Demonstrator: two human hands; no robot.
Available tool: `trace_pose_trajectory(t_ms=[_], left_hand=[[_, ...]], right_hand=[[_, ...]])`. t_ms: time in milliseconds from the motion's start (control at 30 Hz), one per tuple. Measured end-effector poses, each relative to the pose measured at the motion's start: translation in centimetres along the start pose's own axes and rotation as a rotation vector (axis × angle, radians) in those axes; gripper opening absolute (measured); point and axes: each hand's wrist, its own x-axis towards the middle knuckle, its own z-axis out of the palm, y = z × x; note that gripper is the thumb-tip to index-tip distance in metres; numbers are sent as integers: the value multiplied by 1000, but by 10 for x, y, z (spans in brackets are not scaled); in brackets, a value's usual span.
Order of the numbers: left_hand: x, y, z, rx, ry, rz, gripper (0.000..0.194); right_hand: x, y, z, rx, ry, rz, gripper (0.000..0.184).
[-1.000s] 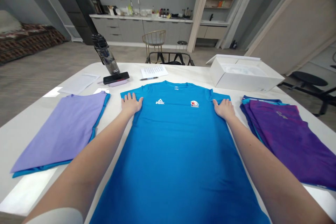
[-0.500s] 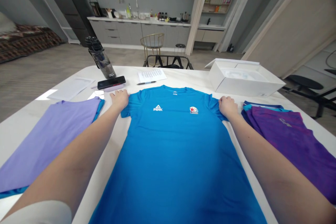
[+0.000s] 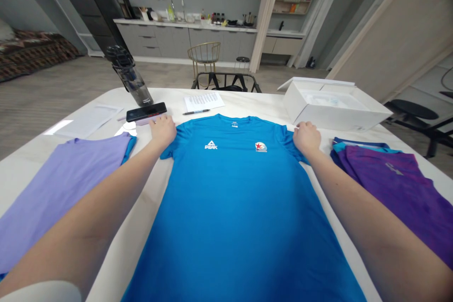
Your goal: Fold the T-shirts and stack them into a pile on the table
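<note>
Blue T-shirt point(image 3: 230, 203) lies flat, not yet folded, between curled left hand point(image 3: 163, 131) and right hand point(image 3: 307, 137), each seemingly pinching a sleeve point(image 3: 183, 136), folded-looking lilac shirt point(image 3: 76, 177) beside the left.

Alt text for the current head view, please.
A blue T-shirt lies spread on a white table, the person's left hand and right hand at its sleeves. A lilac garment lies left, a purple garment right, an open white box beyond.
</note>
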Motion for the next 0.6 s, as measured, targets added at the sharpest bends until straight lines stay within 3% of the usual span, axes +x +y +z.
trace_pose_trajectory(t_ms=[100,267,433,600], left_hand=[[11,38,-3,-92,-33,133,43],[34,83,10,-192,-116,181,40],[53,97,24,-233,-121,138,30],[65,99,24,-249,-29,67,32]], right_hand=[[15,-38,0,147,-78,-133,49],[40,-79,14,147,-184,-61,51],[53,-92,28,115,-188,-60,33],[68,-106,33,112,-115,-116,36]])
